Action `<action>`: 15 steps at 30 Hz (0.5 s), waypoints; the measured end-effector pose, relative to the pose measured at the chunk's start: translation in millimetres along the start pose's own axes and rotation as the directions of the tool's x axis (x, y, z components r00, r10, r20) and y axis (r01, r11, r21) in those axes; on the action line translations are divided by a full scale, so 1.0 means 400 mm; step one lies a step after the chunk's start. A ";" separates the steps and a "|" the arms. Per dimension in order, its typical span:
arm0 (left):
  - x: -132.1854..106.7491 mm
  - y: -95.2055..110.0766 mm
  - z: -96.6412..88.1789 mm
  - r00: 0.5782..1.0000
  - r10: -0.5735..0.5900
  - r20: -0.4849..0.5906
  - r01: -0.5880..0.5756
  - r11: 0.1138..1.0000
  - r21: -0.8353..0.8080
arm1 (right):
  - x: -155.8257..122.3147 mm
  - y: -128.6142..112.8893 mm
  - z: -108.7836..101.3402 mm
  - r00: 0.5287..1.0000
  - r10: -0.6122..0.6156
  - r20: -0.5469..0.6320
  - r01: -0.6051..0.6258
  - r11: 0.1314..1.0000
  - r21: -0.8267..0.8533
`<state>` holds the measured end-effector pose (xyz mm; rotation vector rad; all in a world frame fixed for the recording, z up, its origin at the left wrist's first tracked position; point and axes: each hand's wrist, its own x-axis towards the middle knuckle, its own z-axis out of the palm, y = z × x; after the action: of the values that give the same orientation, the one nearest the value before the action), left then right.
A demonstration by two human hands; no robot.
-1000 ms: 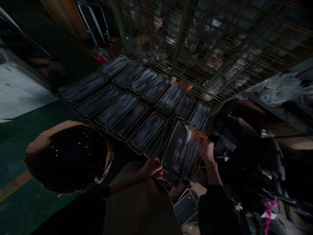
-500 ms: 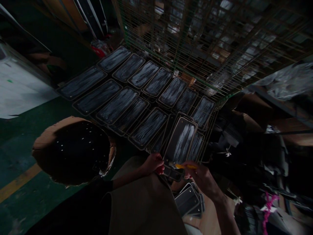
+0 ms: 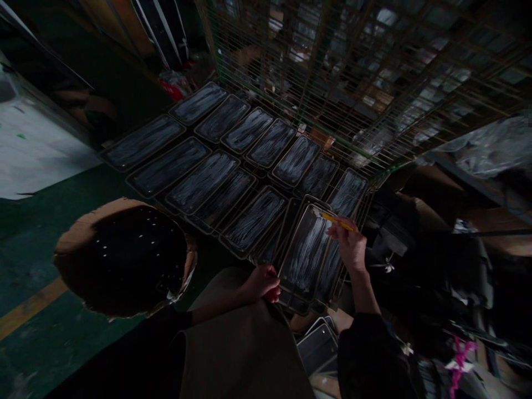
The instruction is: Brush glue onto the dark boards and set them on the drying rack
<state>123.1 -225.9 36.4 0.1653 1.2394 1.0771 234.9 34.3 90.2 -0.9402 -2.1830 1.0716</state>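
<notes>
My right hand [image 3: 349,244] is closed around a yellow-handled brush [image 3: 336,220]. The brush's pale tip touches the top end of a dark rectangular panel [image 3: 305,255] with rounded corners and a thin light rim. White streaks run lengthwise over that panel. At its lower left corner, my left hand [image 3: 264,282] has its fingers curled on the edge. The panel lies tilted over other dark panels. Around it, several similar panels [image 3: 201,180] with whitish streaks lie in rows on a wire rack.
A green wire mesh wall [image 3: 307,72] rises behind the panels. Left of my lap stands a round, dark-topped container with a torn cardboard rim [image 3: 83,233]. More panels [image 3: 318,346] are stacked below my right forearm. Dark bags [image 3: 415,244] and pink string [image 3: 459,360] are at the right.
My right hand has moved the brush from the panel's near end up to its far end. White streaks now cover more of the panel. My left hand stays at the corner.
</notes>
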 end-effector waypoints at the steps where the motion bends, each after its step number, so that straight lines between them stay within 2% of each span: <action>1: 0.000 0.000 0.000 1.000 0.000 -0.001 0.000 1.000 -0.002 | 0.002 0.004 0.008 1.000 -0.021 -0.004 0.021 0.999 -0.036; 4: 0.000 -0.003 -0.001 1.000 0.004 -0.004 -0.005 1.000 -0.012 | -0.013 0.015 0.033 0.998 -0.053 0.035 0.057 0.989 -0.133; 8: 0.005 -0.009 -0.004 1.000 0.011 -0.007 -0.012 0.999 -0.030 | -0.082 -0.002 0.034 0.974 0.014 0.224 0.003 0.997 -0.077; 15: 0.001 -0.006 0.002 0.998 -0.030 -0.055 0.030 1.000 -0.011 | -0.248 -0.107 -0.033 0.834 0.168 0.525 -0.224 0.974 0.043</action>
<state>125.3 -226.5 35.0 0.1098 1.2815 1.0678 290.5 -55.1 117.6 -0.9194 -2.4541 1.6873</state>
